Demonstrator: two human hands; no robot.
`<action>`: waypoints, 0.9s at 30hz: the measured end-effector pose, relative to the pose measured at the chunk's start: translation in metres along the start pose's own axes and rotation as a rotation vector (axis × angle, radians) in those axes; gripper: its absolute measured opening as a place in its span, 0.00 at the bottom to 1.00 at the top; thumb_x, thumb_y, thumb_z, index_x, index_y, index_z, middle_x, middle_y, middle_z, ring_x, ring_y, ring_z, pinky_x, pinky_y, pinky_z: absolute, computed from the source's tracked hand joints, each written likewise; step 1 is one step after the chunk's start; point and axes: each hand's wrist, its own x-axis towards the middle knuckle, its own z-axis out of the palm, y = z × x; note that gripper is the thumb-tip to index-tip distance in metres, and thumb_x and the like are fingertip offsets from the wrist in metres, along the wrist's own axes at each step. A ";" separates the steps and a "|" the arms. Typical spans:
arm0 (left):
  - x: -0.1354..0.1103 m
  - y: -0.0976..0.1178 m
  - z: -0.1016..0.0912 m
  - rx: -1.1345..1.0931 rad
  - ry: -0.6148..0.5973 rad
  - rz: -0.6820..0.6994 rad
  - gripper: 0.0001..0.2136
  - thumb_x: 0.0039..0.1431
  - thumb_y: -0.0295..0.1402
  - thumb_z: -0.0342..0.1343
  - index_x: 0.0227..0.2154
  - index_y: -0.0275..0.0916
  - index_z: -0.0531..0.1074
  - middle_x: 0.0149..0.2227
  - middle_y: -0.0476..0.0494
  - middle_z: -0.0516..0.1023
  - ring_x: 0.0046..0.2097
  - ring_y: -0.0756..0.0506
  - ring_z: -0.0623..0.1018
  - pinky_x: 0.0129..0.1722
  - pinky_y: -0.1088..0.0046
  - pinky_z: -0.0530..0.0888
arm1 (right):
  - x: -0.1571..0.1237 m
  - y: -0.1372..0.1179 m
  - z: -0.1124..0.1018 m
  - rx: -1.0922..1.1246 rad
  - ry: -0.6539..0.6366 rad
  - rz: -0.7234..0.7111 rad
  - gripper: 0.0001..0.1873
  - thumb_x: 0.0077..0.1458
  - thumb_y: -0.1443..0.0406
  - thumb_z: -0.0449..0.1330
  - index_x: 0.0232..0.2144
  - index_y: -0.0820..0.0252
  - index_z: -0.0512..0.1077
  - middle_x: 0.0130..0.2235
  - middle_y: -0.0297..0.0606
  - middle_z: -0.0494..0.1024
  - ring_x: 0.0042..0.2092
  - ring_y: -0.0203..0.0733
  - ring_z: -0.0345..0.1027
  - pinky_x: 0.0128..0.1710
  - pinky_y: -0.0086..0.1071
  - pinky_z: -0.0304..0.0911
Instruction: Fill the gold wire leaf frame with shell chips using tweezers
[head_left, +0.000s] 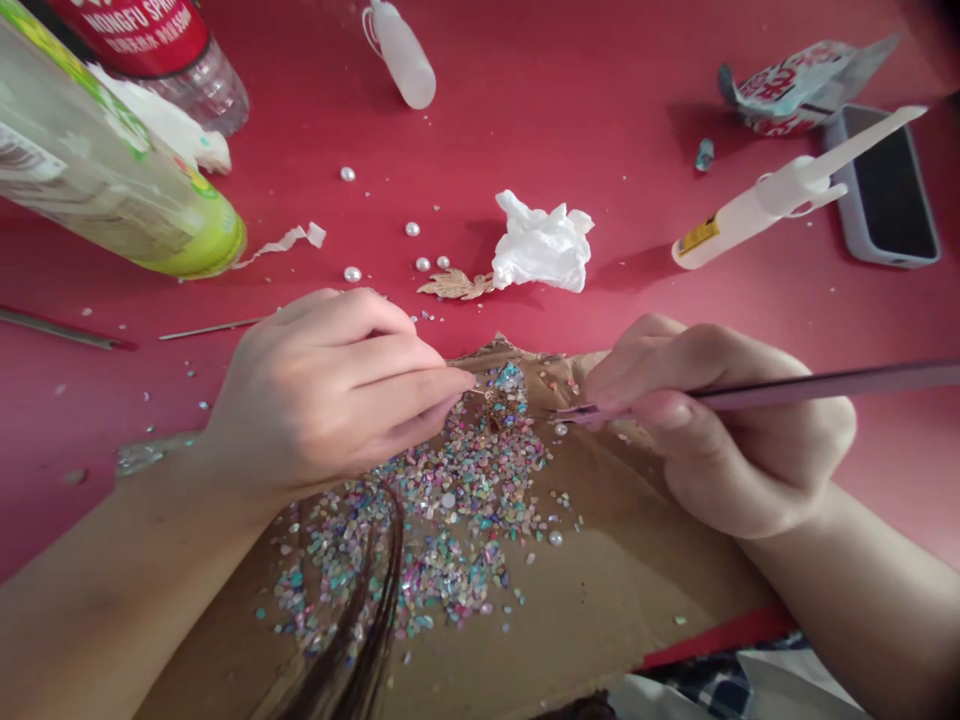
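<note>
My left hand (337,390) pinches a small gold wire ornament (495,408), which carries blue and pink chips. In my right hand (720,420) is a pair of purple tweezers (795,388), held like a pen, with the tips close to the ornament's right side. Whether the tips touch it I cannot tell. Below both hands spreads a heap of colourful shell chips (457,490) on a piece of brown cardboard (600,600). A white pearl bead (561,429) sits just under the tweezer tips. Strands of hair hang across the lower part of the heap.
Behind my hands lie crumpled white tissue (541,245), a gold leaf piece (456,285) and several pearl beads (412,229). A glue bottle (739,215), a phone (885,190) and a torn wrapper (806,85) are at right. Bottles (112,150) and a thin metal rod (210,328) are at left.
</note>
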 end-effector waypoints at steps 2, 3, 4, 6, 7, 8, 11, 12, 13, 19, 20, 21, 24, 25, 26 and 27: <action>0.001 0.000 0.000 0.018 0.010 0.017 0.02 0.66 0.33 0.64 0.40 0.47 0.78 0.32 0.57 0.85 0.37 0.46 0.80 0.35 0.64 0.76 | 0.000 0.002 0.002 0.083 0.066 0.002 0.07 0.67 0.72 0.57 0.36 0.58 0.72 0.27 0.30 0.73 0.23 0.33 0.65 0.21 0.33 0.62; 0.001 0.001 0.001 0.024 0.008 0.018 0.02 0.66 0.32 0.64 0.40 0.47 0.79 0.32 0.56 0.85 0.37 0.46 0.80 0.34 0.64 0.76 | 0.000 0.003 0.003 0.104 0.100 0.018 0.08 0.67 0.72 0.57 0.36 0.58 0.73 0.27 0.30 0.73 0.23 0.32 0.65 0.20 0.32 0.61; 0.001 0.001 0.001 0.024 0.008 0.017 0.02 0.66 0.32 0.64 0.40 0.46 0.79 0.32 0.56 0.85 0.36 0.45 0.81 0.34 0.63 0.76 | 0.000 0.003 0.003 0.110 0.133 0.045 0.08 0.68 0.72 0.57 0.36 0.58 0.74 0.27 0.30 0.74 0.22 0.32 0.65 0.19 0.31 0.60; 0.001 0.001 0.001 0.007 -0.005 -0.005 0.03 0.65 0.31 0.64 0.40 0.46 0.79 0.32 0.54 0.85 0.36 0.44 0.81 0.33 0.62 0.76 | 0.001 0.004 0.003 0.091 0.191 0.099 0.10 0.69 0.69 0.58 0.35 0.57 0.76 0.28 0.32 0.76 0.22 0.33 0.66 0.18 0.31 0.61; 0.000 0.002 0.001 -0.008 -0.009 -0.017 0.04 0.65 0.30 0.64 0.41 0.45 0.79 0.32 0.54 0.86 0.36 0.44 0.81 0.33 0.61 0.76 | 0.001 0.005 0.003 0.074 0.208 0.113 0.10 0.69 0.68 0.58 0.34 0.57 0.77 0.29 0.33 0.77 0.22 0.33 0.68 0.18 0.31 0.61; 0.000 0.002 0.001 -0.023 -0.010 -0.027 0.05 0.64 0.29 0.65 0.41 0.44 0.79 0.32 0.53 0.86 0.36 0.43 0.81 0.34 0.60 0.77 | 0.002 0.006 0.002 0.058 0.221 0.115 0.11 0.69 0.67 0.58 0.34 0.57 0.78 0.29 0.33 0.78 0.23 0.34 0.69 0.18 0.31 0.62; -0.001 0.002 0.001 -0.046 0.000 -0.038 0.06 0.63 0.28 0.66 0.41 0.43 0.79 0.32 0.51 0.85 0.36 0.42 0.80 0.34 0.60 0.76 | 0.002 0.007 0.001 0.041 0.235 0.105 0.11 0.69 0.67 0.59 0.33 0.58 0.78 0.28 0.33 0.79 0.23 0.34 0.70 0.19 0.30 0.63; -0.001 0.002 0.002 -0.048 0.001 -0.037 0.06 0.63 0.28 0.66 0.41 0.43 0.79 0.32 0.51 0.85 0.36 0.42 0.80 0.34 0.60 0.76 | 0.002 0.006 0.000 0.043 0.232 0.118 0.11 0.69 0.68 0.59 0.32 0.58 0.78 0.28 0.33 0.79 0.23 0.34 0.70 0.20 0.30 0.63; -0.001 0.002 0.002 -0.049 0.000 -0.037 0.06 0.63 0.27 0.66 0.42 0.43 0.79 0.32 0.51 0.85 0.36 0.42 0.80 0.34 0.60 0.76 | 0.001 0.006 0.000 0.047 0.226 0.135 0.11 0.68 0.68 0.59 0.32 0.58 0.78 0.27 0.33 0.79 0.23 0.34 0.70 0.20 0.31 0.63; -0.004 0.002 0.003 -0.035 -0.005 -0.029 0.07 0.62 0.28 0.66 0.42 0.44 0.79 0.33 0.51 0.85 0.37 0.42 0.80 0.36 0.61 0.76 | 0.006 0.000 -0.001 0.059 0.155 0.209 0.10 0.69 0.67 0.59 0.36 0.54 0.79 0.31 0.34 0.83 0.29 0.37 0.78 0.26 0.31 0.71; -0.004 0.001 0.003 -0.034 -0.006 -0.031 0.07 0.63 0.28 0.66 0.43 0.44 0.79 0.33 0.51 0.85 0.37 0.42 0.80 0.35 0.60 0.76 | 0.008 -0.001 -0.001 0.080 0.131 0.226 0.09 0.69 0.67 0.59 0.39 0.53 0.80 0.33 0.35 0.84 0.31 0.38 0.80 0.28 0.31 0.74; -0.004 0.001 0.003 -0.034 -0.008 -0.035 0.08 0.63 0.28 0.66 0.43 0.44 0.79 0.33 0.51 0.85 0.37 0.42 0.80 0.35 0.60 0.76 | 0.009 -0.002 -0.001 0.105 0.116 0.244 0.08 0.69 0.66 0.60 0.41 0.52 0.80 0.34 0.35 0.85 0.33 0.38 0.81 0.31 0.31 0.76; -0.003 0.000 0.004 -0.047 -0.019 -0.046 0.08 0.62 0.27 0.66 0.43 0.44 0.79 0.33 0.52 0.85 0.37 0.42 0.79 0.36 0.60 0.77 | 0.009 -0.003 -0.001 0.160 0.103 0.288 0.03 0.65 0.65 0.67 0.42 0.51 0.80 0.38 0.35 0.87 0.37 0.40 0.82 0.36 0.33 0.78; -0.003 0.000 0.004 -0.056 -0.025 -0.055 0.08 0.62 0.26 0.65 0.42 0.44 0.78 0.34 0.52 0.86 0.37 0.42 0.79 0.36 0.61 0.78 | 0.009 -0.003 -0.002 0.165 0.089 0.301 0.03 0.64 0.65 0.68 0.41 0.51 0.80 0.37 0.34 0.86 0.36 0.40 0.82 0.35 0.33 0.77; -0.002 -0.001 0.004 -0.068 -0.031 -0.066 0.08 0.63 0.26 0.65 0.42 0.44 0.78 0.34 0.52 0.86 0.37 0.42 0.79 0.37 0.61 0.78 | 0.008 -0.002 -0.003 0.167 0.063 0.306 0.03 0.63 0.66 0.69 0.39 0.51 0.79 0.35 0.34 0.85 0.34 0.39 0.80 0.32 0.32 0.76; -0.002 -0.001 0.005 -0.080 -0.037 -0.078 0.08 0.63 0.25 0.64 0.42 0.44 0.78 0.35 0.52 0.86 0.37 0.42 0.79 0.38 0.61 0.79 | 0.008 -0.001 -0.005 0.165 0.021 0.302 0.03 0.63 0.66 0.68 0.38 0.52 0.78 0.32 0.33 0.84 0.32 0.39 0.79 0.30 0.32 0.74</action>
